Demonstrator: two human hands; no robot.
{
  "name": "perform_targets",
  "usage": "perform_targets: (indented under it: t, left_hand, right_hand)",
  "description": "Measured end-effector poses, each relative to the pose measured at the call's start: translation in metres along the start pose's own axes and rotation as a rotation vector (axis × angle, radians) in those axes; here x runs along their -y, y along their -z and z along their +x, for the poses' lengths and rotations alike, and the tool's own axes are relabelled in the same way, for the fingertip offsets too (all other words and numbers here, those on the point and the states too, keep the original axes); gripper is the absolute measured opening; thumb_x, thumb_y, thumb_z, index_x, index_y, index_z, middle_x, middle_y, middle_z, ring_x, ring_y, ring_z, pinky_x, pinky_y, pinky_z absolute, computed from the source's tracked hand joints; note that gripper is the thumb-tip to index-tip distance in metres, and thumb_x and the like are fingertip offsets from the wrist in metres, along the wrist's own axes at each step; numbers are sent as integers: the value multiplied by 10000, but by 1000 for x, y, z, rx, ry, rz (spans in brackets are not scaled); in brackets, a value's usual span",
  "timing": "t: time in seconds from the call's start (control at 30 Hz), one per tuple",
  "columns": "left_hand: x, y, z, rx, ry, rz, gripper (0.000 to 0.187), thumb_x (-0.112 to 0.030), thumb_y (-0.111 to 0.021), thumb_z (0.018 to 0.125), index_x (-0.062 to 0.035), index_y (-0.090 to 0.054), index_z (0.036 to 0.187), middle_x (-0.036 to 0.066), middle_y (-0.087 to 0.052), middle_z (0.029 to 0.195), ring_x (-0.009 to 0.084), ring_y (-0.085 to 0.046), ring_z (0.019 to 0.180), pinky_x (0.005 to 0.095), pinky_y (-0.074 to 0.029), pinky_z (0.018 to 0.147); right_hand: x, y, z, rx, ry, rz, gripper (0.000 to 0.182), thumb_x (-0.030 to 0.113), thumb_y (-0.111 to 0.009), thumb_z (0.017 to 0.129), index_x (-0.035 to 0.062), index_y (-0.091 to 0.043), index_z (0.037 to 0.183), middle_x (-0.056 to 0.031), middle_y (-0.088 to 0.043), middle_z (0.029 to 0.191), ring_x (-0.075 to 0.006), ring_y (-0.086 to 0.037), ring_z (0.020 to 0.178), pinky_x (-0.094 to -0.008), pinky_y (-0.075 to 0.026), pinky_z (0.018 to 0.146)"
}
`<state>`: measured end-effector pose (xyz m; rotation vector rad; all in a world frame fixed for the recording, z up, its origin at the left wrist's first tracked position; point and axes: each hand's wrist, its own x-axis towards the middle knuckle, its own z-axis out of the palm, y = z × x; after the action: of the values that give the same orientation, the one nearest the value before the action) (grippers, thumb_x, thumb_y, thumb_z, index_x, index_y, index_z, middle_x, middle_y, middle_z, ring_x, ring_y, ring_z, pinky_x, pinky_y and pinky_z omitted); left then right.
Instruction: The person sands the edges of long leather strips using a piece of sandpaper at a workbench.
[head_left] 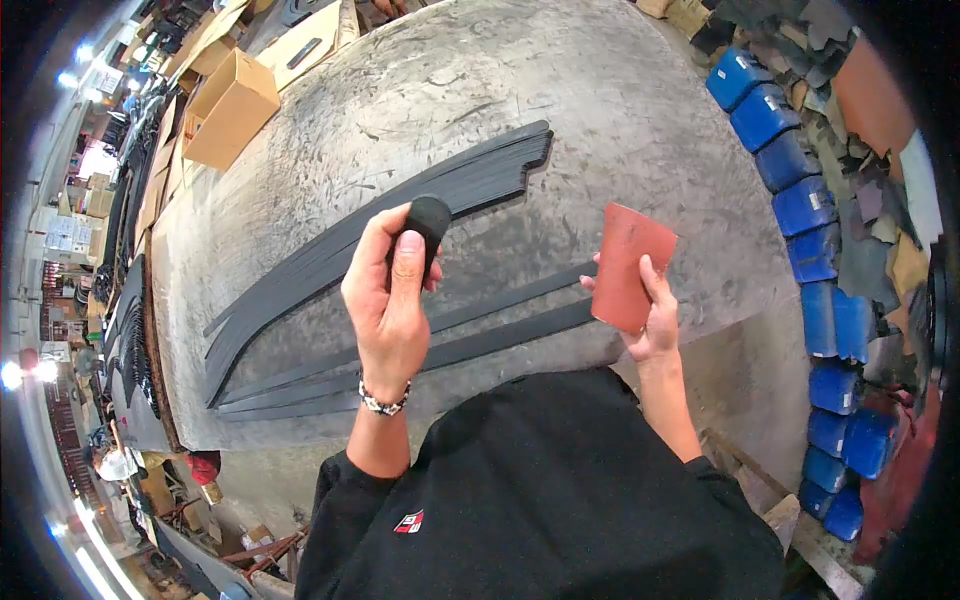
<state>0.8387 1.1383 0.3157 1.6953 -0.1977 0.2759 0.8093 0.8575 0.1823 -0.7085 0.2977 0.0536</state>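
Observation:
My left hand (393, 290) is raised over the grey table, its thumb and fingers closed on a small black piece (430, 222) with a rounded top end. To the right, my right hand (652, 305) grips a reddish-brown rectangular piece (632, 262), thumb on its face and fingers behind it. Some fingertips show past the piece's left edge. Beyond my left hand lies a fanned stack of long dark strips (330, 240). Further long dark strips (500, 338) run across the table below and between my hands.
The grey table (420, 110) has an open cardboard box (232, 110) at its back left. Blue containers (805, 207) line the floor at the right, beside scattered sheet scraps (865, 245). A person in a white cap (115, 464) is at the lower left.

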Motion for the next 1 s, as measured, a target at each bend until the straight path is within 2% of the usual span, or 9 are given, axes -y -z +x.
perform_targets:
  t: [0.07, 0.17, 0.2, 0.37, 0.4, 0.5, 0.7, 0.83, 1.0]
  left_hand:
    - [-4, 4, 4, 143, 6, -8, 343, -189, -508, 1131, 69, -654, 1303, 16, -598, 911, 52, -513, 727, 225, -424, 640]
    - [12, 9, 15, 363, -240, -72, 344, -210, -605, 1013, 13, -713, 1251, -8, -513, 868, 58, -409, 690, 222, -315, 619]
    - [11, 7, 14, 386, -208, -135, 353, -220, -617, 1009, 19, -701, 1256, -4, -520, 880, 60, -411, 683, 221, -322, 608]
    - [22, -15, 5, 370, 45, -593, 410, -315, -640, 1070, 41, -627, 1272, 20, -568, 944, 64, -458, 681, 214, -367, 561]
    - [23, -13, 3, 382, 74, -527, 465, -404, -586, 1129, 39, -598, 1271, 31, -597, 946, 63, -495, 691, 212, -391, 538]
    - [13, -20, -3, 349, 58, -338, 461, -383, -470, 1182, 23, -637, 1321, 4, -614, 895, 53, -492, 686, 210, -388, 575]
    - [5, -28, -6, 347, -113, 42, 424, -311, -508, 1169, -10, -657, 1427, 35, -586, 848, 108, -514, 703, 262, -450, 650]
    - [2, -35, -6, 338, -299, 336, 426, -160, -625, 1094, -42, -601, 1502, 159, -593, 911, 323, -590, 726, 366, -514, 674]
    - [5, -44, -6, 335, -417, 416, 552, -102, -685, 1033, -51, -528, 1560, 194, -599, 987, 402, -616, 795, 444, -541, 716]
  right_hand:
    - [-2, -2, -1, 21, -20, -32, 492, 235, -642, 1093, 13, -529, 1518, -168, -684, 1384, -311, -713, 1199, -445, -593, 1027]
    - [-8, -15, 1, -22, 275, -397, 501, 165, -641, 1092, 8, -517, 1551, -126, -633, 1495, -240, -656, 1307, -377, -513, 1129]
    - [2, -30, -5, 22, 346, -525, 508, 108, -610, 1102, 17, -496, 1588, -108, -582, 1580, -191, -591, 1385, -337, -433, 1189]
    - [18, -38, -4, 53, 702, -825, 472, 74, -573, 1112, 50, -523, 1581, -131, -559, 1615, -209, -550, 1450, -351, -427, 1192]
    - [25, -45, -7, 39, 745, -881, 458, 61, -568, 1110, 51, -543, 1568, -132, -556, 1621, -211, -538, 1467, -350, -422, 1195]
    - [39, -57, -11, 58, 938, -1037, 415, 16, -580, 1080, 64, -640, 1487, -111, -624, 1568, -250, -523, 1504, -380, -394, 1194]
    - [78, -70, -18, 157, 1174, -1596, 433, 22, -607, 991, 126, -749, 1387, -51, -730, 1441, -303, -496, 1540, -412, -319, 1152]
    - [89, -89, -25, 222, 1305, -1792, 377, 124, -587, 1016, 199, -789, 1325, 2, -744, 1419, -269, -541, 1506, -424, -330, 1161]
    - [98, -109, -35, 330, 1387, -1926, 357, 237, -584, 1026, 256, -787, 1319, 54, -739, 1424, -236, -566, 1480, -455, -323, 1163]
